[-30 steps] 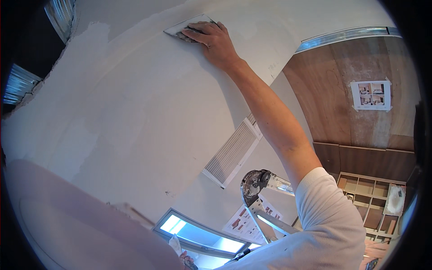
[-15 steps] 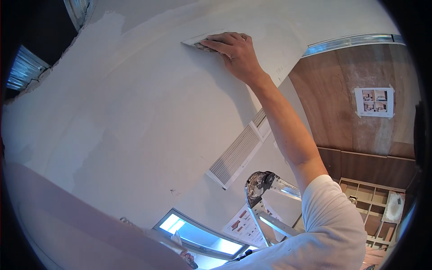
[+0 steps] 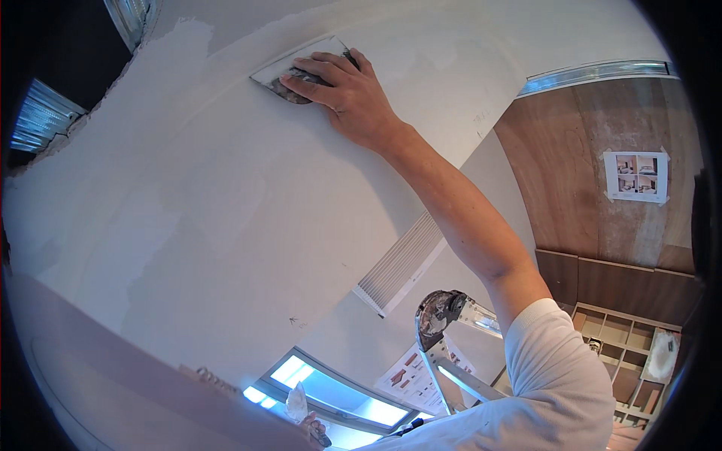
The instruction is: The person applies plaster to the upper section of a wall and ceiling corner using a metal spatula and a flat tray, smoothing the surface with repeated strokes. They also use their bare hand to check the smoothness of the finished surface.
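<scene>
Head view, leftmost: ribbed metal point(image 3: 43, 116) beyond the ragged edge of a pale plastered surface point(image 3: 218, 188); low down, a putty knife point(image 3: 296, 404) in the partly hidden left hand point(image 3: 315, 431), fingers curled; above, the right hand point(image 3: 353, 94), fingers spread, gripping a flat trowel point(image 3: 277, 73) against the surface; then a stepladder point(image 3: 434, 319), and a taped sheet point(image 3: 638, 177) on wood panelling point(image 3: 602, 105)

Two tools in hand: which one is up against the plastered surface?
The wide flat blade in the right hand; the whitish tool in the left hand is low in view, in front of the window.
</scene>
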`<state>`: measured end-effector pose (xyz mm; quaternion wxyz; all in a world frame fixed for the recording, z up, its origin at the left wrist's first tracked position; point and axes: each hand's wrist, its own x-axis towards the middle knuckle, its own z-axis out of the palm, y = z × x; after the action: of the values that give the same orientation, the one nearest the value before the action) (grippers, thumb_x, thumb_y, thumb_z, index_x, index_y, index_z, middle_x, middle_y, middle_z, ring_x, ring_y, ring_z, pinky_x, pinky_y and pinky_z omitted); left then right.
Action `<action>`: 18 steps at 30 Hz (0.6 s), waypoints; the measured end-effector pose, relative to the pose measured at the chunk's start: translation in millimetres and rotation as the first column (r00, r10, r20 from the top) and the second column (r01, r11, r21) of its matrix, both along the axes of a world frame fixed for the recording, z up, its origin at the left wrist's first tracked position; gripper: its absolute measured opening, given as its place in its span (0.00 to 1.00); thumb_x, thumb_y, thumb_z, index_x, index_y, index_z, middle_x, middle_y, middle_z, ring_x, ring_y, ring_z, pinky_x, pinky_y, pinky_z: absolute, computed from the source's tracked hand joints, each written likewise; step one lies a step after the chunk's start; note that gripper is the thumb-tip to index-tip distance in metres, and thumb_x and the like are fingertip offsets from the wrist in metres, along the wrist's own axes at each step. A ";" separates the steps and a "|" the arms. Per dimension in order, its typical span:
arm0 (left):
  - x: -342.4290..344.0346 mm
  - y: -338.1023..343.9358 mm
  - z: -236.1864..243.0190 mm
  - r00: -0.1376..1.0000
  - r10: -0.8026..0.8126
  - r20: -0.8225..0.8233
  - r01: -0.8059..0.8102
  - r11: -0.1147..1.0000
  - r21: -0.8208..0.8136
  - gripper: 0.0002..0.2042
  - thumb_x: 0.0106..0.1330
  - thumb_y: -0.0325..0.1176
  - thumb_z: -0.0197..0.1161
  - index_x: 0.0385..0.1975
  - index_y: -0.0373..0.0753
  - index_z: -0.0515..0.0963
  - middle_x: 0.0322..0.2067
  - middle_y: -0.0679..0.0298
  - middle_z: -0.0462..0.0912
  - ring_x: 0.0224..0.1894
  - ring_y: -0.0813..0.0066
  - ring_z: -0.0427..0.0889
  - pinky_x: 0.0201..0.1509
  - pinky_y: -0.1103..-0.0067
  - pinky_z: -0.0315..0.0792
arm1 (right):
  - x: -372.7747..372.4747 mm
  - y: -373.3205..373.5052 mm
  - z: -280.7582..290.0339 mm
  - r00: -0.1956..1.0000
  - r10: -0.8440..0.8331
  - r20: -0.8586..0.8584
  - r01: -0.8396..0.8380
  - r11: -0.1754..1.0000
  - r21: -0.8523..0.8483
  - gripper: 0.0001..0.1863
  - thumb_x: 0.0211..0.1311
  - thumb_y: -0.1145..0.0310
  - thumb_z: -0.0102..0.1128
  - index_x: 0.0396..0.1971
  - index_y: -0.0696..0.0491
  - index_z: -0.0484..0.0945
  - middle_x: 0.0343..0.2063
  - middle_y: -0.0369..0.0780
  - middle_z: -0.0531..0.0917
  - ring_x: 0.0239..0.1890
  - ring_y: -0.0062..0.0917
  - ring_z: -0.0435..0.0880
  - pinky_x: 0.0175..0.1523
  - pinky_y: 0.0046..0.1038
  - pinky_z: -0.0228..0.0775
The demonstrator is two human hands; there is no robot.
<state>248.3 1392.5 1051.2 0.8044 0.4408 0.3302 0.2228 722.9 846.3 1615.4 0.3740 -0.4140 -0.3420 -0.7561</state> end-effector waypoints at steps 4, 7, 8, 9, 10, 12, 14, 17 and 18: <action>-0.9 6.6 -6.2 1.000 0.002 0.003 -0.002 1.000 -0.010 0.13 0.70 0.38 0.69 0.48 0.39 0.80 0.24 0.68 0.81 0.23 0.73 0.79 0.33 0.72 0.77 | -0.6 4.9 3.5 1.000 -0.011 -0.006 0.011 1.000 0.018 0.31 0.61 0.82 0.62 0.59 0.30 0.84 0.60 0.32 0.82 0.66 0.32 0.76 0.73 0.56 0.59; -4.1 12.1 -5.9 1.000 0.006 0.009 -0.006 1.000 -0.012 0.13 0.70 0.38 0.69 0.48 0.39 0.80 0.24 0.68 0.81 0.23 0.73 0.79 0.33 0.72 0.77 | 0.0 2.8 8.2 1.000 0.019 0.013 -0.019 1.000 0.015 0.30 0.59 0.81 0.62 0.57 0.31 0.84 0.61 0.30 0.82 0.65 0.30 0.77 0.72 0.57 0.58; -4.5 13.4 -8.4 1.000 0.005 0.010 -0.005 1.000 -0.019 0.13 0.70 0.38 0.69 0.48 0.39 0.80 0.24 0.68 0.81 0.23 0.73 0.79 0.33 0.72 0.77 | 0.0 3.8 8.3 1.000 0.014 0.007 -0.014 1.000 0.005 0.30 0.60 0.81 0.62 0.56 0.31 0.85 0.60 0.30 0.82 0.65 0.29 0.77 0.71 0.56 0.59; -4.9 14.8 -10.4 1.000 0.003 0.010 -0.003 1.000 -0.022 0.13 0.70 0.38 0.69 0.48 0.39 0.80 0.24 0.68 0.81 0.23 0.73 0.79 0.33 0.72 0.77 | 0.1 3.9 8.2 1.000 0.008 0.002 -0.008 1.000 -0.003 0.29 0.60 0.81 0.62 0.56 0.32 0.85 0.60 0.29 0.82 0.65 0.29 0.77 0.71 0.55 0.59; -5.1 16.5 -11.6 1.000 0.002 0.010 -0.001 1.000 -0.021 0.13 0.70 0.38 0.69 0.48 0.39 0.80 0.24 0.68 0.81 0.23 0.73 0.79 0.33 0.72 0.77 | 0.0 3.2 7.2 1.000 0.001 -0.004 -0.001 1.000 -0.012 0.29 0.60 0.81 0.62 0.56 0.32 0.85 0.60 0.29 0.82 0.64 0.28 0.77 0.70 0.54 0.60; -0.7 21.0 -13.0 1.000 -0.005 0.014 0.005 1.000 -0.021 0.13 0.69 0.38 0.69 0.48 0.39 0.80 0.23 0.68 0.81 0.22 0.73 0.79 0.33 0.72 0.77 | 1.8 -3.6 9.9 1.000 0.012 -0.009 -0.012 0.999 -0.049 0.28 0.60 0.80 0.63 0.55 0.33 0.86 0.59 0.29 0.83 0.63 0.27 0.78 0.69 0.53 0.61; -1.6 25.8 -13.6 1.000 -0.005 0.013 0.006 1.000 -0.023 0.13 0.69 0.38 0.69 0.48 0.39 0.80 0.23 0.68 0.81 0.22 0.73 0.79 0.33 0.72 0.77 | 1.7 -7.7 6.1 0.999 0.034 -0.012 -0.035 0.997 -0.072 0.27 0.60 0.80 0.63 0.54 0.33 0.86 0.58 0.29 0.83 0.62 0.26 0.79 0.68 0.51 0.61; -6.0 32.6 -19.4 1.000 -0.002 0.018 0.002 0.999 -0.041 0.13 0.69 0.38 0.69 0.48 0.40 0.80 0.23 0.69 0.81 0.22 0.73 0.79 0.33 0.72 0.77 | -1.4 -13.9 -11.0 0.998 0.057 -0.017 -0.059 0.994 -0.089 0.26 0.60 0.79 0.63 0.53 0.33 0.86 0.55 0.29 0.85 0.59 0.26 0.80 0.67 0.51 0.62; -10.0 33.6 -22.5 1.000 0.000 0.015 0.000 0.999 -0.045 0.13 0.69 0.38 0.69 0.48 0.40 0.80 0.23 0.69 0.81 0.22 0.73 0.79 0.33 0.72 0.77 | -5.4 -13.0 -21.9 0.998 0.056 -0.032 -0.059 0.994 -0.091 0.26 0.60 0.79 0.63 0.53 0.33 0.86 0.55 0.29 0.85 0.59 0.26 0.81 0.66 0.52 0.62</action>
<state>238.3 1426.1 1028.8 0.8166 0.4210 0.3288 0.2188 717.6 833.3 1593.5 0.3811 -0.4319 -0.3828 -0.7223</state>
